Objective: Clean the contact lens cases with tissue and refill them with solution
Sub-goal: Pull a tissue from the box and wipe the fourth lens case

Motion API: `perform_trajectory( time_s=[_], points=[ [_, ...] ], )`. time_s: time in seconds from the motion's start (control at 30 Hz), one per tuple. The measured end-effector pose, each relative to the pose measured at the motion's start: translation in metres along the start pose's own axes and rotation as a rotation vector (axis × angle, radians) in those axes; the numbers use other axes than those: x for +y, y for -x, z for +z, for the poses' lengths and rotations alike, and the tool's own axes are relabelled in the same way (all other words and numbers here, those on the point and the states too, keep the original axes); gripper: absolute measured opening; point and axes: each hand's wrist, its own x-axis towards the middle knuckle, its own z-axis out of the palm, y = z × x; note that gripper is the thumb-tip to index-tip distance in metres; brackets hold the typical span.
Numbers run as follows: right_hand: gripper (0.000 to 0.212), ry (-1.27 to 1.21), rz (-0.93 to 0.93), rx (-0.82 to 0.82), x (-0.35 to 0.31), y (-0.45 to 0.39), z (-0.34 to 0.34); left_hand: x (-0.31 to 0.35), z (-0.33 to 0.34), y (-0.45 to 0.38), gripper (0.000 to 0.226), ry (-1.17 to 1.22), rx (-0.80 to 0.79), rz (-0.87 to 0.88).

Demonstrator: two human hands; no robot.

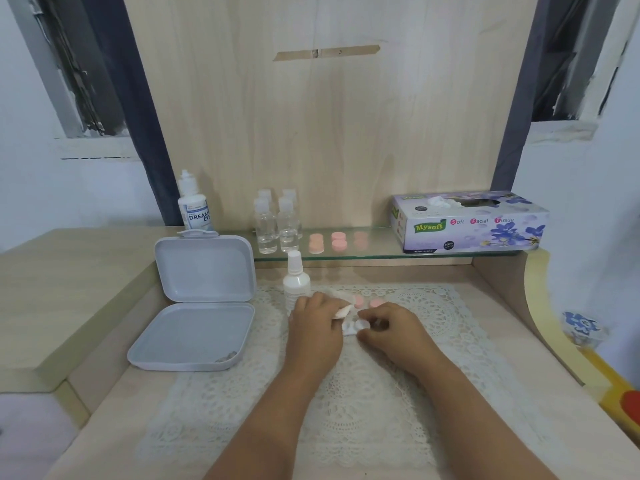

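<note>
The left hand (317,327) pinches a folded tissue (343,311). The right hand (391,329), fingers curled, grips a lens case (356,325) at mid-desk (498,306).

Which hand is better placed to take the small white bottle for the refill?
Left. The left hand, holding tissue, lies just beside the small white bottle; the right hand is farther.

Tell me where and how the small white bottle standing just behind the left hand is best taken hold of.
Probably by the wide lower body of the small white bottle, not its narrow capped neck. It stands upright at the lace mat's far edge, and the left hand, pinching a tissue, sits right in front. Coming from the left or above seems clearest, fingers wrapped around the body.
</note>
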Motion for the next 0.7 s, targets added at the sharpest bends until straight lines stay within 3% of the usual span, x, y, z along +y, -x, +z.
perform_trajectory(
  time_s=[0.13, 0.33, 0.53, 0.63, 0.7],
  points=[
    [0.061, -0.148, 0.033, 0.038, -0.004, 0.004, -0.001, 0.004, 0.006, 0.003, 0.024, -0.205, -0.063, 0.238],
    [0.070, -0.183, 0.048, 0.041, -0.007, 0.007, -0.003, 0.008, 0.011, 0.005, 0.022, -0.461, -0.059, 0.387],
    [0.069, -0.185, 0.046, 0.036, -0.009, 0.009, -0.004, 0.022, 0.015, 0.006, 0.014, -0.476, -0.132, 0.246],
    [0.070, -0.174, 0.048, 0.035, -0.008, 0.008, -0.003, 0.020, 0.013, -0.002, 0.025, -0.168, -0.152, -0.001],
    [0.070, -0.167, 0.051, 0.031, -0.008, 0.008, -0.003, 0.011, 0.014, -0.006, 0.022, 0.075, 0.001, -0.150]
  ],
)
